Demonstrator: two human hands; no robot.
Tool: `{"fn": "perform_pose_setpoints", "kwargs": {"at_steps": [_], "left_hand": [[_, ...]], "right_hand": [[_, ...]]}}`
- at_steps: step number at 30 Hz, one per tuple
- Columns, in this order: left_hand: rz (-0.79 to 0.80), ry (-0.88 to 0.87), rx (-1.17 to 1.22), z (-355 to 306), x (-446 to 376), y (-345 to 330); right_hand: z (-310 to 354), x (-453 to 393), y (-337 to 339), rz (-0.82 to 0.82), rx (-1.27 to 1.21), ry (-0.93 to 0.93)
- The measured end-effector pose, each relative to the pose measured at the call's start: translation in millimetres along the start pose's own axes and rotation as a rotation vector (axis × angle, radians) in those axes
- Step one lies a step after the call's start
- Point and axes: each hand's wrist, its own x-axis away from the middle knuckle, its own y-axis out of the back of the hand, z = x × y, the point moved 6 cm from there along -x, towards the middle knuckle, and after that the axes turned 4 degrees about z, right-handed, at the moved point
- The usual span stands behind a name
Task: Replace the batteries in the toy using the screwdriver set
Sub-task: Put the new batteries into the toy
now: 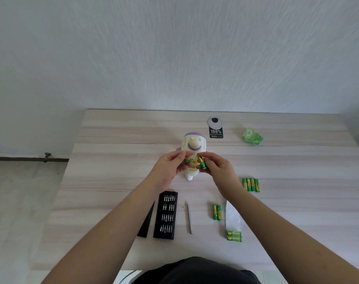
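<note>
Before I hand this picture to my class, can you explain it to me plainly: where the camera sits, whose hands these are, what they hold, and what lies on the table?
There is no machine here. The one picture comes from a wide-angle camera worn on a person's head, looking down at their own bare hands over a pale wood-grain table. Both hands work at a white and purple toy with its battery bay open. The left hand steadies the toy, with a green battery at its fingers. The right hand pinches another green battery. On the table lie a black case of screwdriver bits, a slim screwdriver handle, a pair of batteries, a row of four batteries, a part-opened battery pack and crumpled green wrapping.
</note>
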Motion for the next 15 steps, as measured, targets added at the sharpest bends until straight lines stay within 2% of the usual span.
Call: {"fn": "perform_pose_setpoints", "kwargs": {"at_steps": [8,15], "left_hand": [[0.110,0.102,0.334,3,2,-1],[0.103,0.023,0.312,6,0,1]], "right_hand": [[-1,2,-10,0.117,-0.192,0.025],[-3,-1,0,0.051,-0.165,0.025]]}}
